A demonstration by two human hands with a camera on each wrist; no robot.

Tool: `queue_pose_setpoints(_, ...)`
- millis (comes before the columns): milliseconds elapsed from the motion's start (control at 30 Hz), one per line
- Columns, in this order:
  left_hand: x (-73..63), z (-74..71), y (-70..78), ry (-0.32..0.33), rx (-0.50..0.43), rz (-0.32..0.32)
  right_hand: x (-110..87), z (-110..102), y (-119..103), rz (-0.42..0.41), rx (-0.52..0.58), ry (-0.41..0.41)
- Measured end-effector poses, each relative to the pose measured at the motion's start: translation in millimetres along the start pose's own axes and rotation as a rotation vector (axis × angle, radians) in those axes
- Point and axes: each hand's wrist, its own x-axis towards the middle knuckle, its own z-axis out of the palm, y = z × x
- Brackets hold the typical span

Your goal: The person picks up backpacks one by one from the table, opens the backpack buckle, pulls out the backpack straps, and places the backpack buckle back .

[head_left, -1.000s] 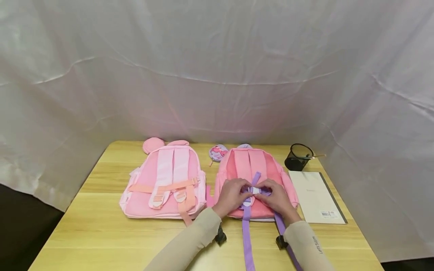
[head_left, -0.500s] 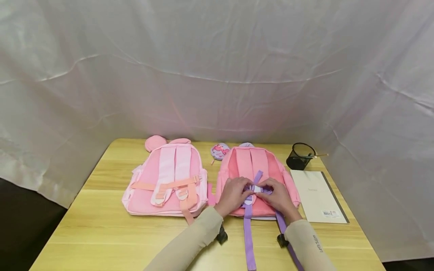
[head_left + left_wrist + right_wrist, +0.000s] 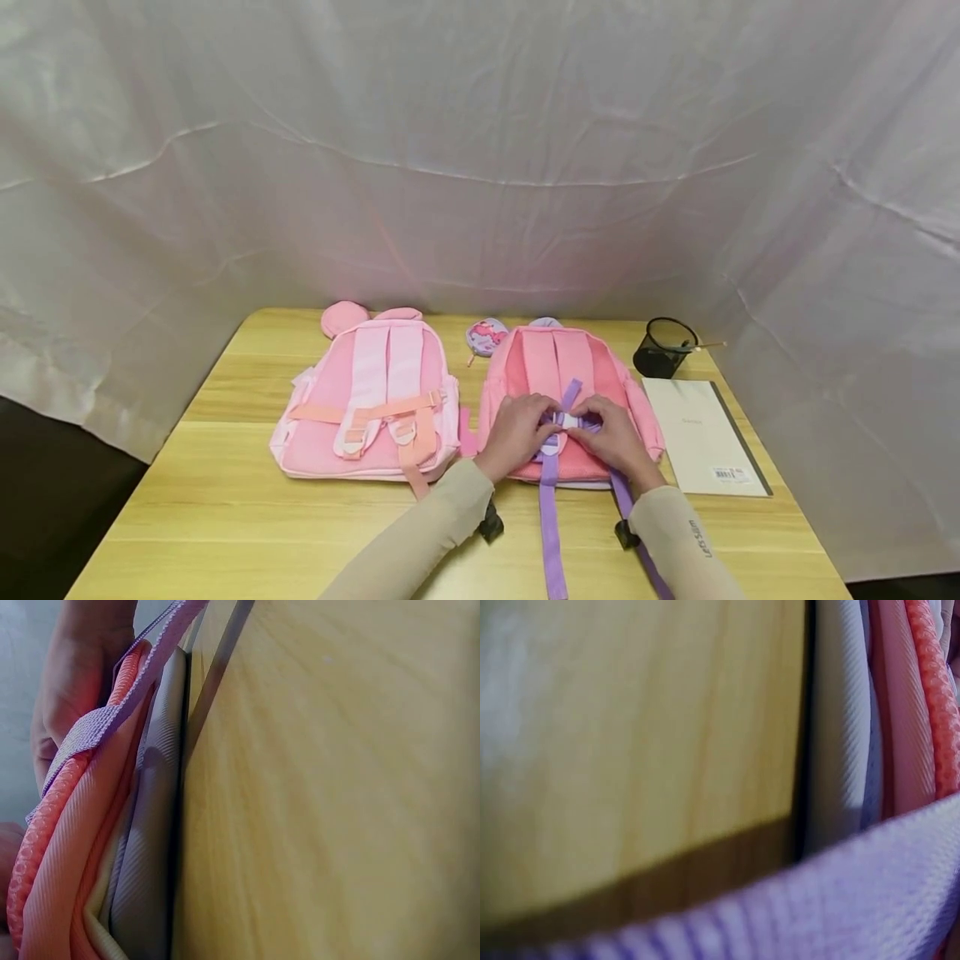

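Note:
A coral-pink backpack (image 3: 510, 367) lies with its back panel up on the right half of the table. Over its lower middle, my left hand (image 3: 517, 433) and right hand (image 3: 617, 435) meet from either side and pinch a white buckle (image 3: 570, 421) on purple webbing. Fingertips partly cover the buckle, so whether its halves are joined cannot be told. One purple strap (image 3: 550, 517) runs down past the bag's bottom edge onto the table; in the right wrist view purple webbing (image 3: 840, 885) crosses close to the camera. The bag's layered bottom edge (image 3: 75, 847) fills the left wrist view's left side.
To the left lies a light-pink backpack (image 3: 330, 450) with peach straps (image 3: 397, 407). A small round lilac pouch (image 3: 487, 337) is behind, between the bags. At right are a black mesh pen cup (image 3: 660, 354) and a cream notebook (image 3: 701, 437) on the wooden table (image 3: 247, 533).
Both hands keep hold of the white buckle throughout. The head view has shifted slightly, moving everything a little to the right in the picture; the bags stay in place.

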Motion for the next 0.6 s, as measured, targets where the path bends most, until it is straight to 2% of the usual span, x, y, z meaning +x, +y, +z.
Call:
queue_pose_setpoints(167, -0.6, 1.2, -1.1, 0.0, -0.005, 0.013, -0.1, 0.9, 0.9, -0.028, 0.011, 0.004)
queue_pose_setpoints(333, -2.2, 1.1, -2.6, 0.006, -0.052, 0.008, -0.3, 0.4, -0.5, -0.046, 0.037, -0.01)
queue_pose_setpoints(600, -1.9, 1.8, -5.5, 0.019, -0.095, 0.0, 0.8, -0.2, -0.5, 0.016, 0.051, -0.011)
